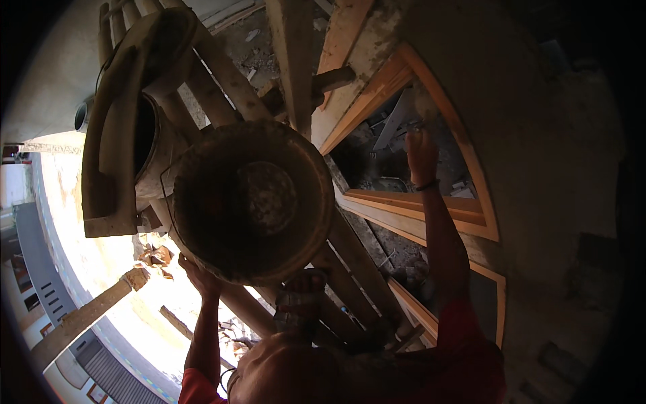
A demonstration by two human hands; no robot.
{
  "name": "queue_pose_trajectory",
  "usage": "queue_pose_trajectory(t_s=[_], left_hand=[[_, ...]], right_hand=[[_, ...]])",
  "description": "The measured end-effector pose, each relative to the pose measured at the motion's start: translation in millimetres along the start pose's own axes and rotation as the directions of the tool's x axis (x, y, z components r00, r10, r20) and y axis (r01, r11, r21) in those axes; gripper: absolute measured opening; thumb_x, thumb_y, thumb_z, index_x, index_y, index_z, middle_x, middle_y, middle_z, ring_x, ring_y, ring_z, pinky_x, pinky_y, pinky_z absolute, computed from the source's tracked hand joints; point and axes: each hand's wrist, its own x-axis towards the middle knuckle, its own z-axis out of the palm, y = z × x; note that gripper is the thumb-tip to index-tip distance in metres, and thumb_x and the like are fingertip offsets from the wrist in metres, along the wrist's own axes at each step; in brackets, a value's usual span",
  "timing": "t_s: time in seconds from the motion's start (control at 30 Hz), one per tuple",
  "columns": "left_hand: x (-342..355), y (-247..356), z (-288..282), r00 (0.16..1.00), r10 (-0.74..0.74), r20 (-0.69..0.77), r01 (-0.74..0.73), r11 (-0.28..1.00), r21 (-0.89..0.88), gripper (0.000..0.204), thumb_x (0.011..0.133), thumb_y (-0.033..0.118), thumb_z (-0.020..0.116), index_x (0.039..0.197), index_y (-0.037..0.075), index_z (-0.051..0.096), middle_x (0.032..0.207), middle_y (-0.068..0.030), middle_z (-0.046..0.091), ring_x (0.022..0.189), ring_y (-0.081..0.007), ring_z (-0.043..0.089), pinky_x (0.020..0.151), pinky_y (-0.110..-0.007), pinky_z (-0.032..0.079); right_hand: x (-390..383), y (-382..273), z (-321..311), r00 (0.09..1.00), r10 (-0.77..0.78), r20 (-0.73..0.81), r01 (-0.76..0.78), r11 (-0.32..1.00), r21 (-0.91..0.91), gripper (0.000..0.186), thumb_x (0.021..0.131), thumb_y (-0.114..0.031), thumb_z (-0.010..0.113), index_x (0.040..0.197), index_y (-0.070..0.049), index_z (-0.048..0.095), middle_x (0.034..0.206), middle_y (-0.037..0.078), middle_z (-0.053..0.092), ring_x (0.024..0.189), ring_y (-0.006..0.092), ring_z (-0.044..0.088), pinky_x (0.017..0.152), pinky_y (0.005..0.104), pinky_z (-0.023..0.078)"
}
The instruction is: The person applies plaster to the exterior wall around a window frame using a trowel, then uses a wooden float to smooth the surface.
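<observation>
A round, dirty bucket (252, 202) with a wire handle fills the middle, its inside dark with a pale patch on the bottom. My left hand (200, 275) is wrapped round its lower-left side. My right hand (422, 153) is raised in front of the wood-framed window opening (488, 219), its fingers closed; what they hold, if anything, I cannot make out. Below the bucket, a sandaled foot (306, 283) rests over the planks.
Wooden scaffold planks (350, 269) with gaps lie below me. More buckets (156, 168) and a long curved board (108, 175) are at the upper left. A plastered wall (552, 168) is on the right. A sunlit drop with rubble and a pole (87, 316) lies lower left.
</observation>
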Motion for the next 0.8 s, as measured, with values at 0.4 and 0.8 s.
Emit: queue_pose_trajectory(t_s=[0.4,0.8], left_hand=[[-0.2,2.5,3.5,0.994,0.095,0.046,-0.097,0.995,0.036,0.072,0.093,0.047,0.052,0.136,-0.005,0.03,0.125,-0.0295,0.047,0.113,-0.0459,0.052,0.095,-0.052,0.041],[-0.8,-9.0,-0.8,0.996,0.084,0.023,-0.085,0.996,0.033,0.087,0.078,0.04,0.072,0.139,-0.004,0.027,0.129,-0.0276,0.04,0.117,-0.0447,0.05,0.095,-0.052,0.042]], right_hand=[[-19.8,75.7,66.0,0.954,-0.024,0.3,0.137,0.923,-0.36,0.031,0.094,-0.032,0.053,0.105,-0.004,0.059,0.087,0.022,0.065,0.082,0.0432,0.063,0.071,0.0506,0.051],[-39.3,6.7,44.9,0.837,0.326,0.439,-0.547,0.517,0.658,0.029,0.092,-0.031,0.055,0.105,-0.005,0.059,0.074,0.005,0.056,0.063,0.0149,0.056,0.057,0.0356,0.048]])
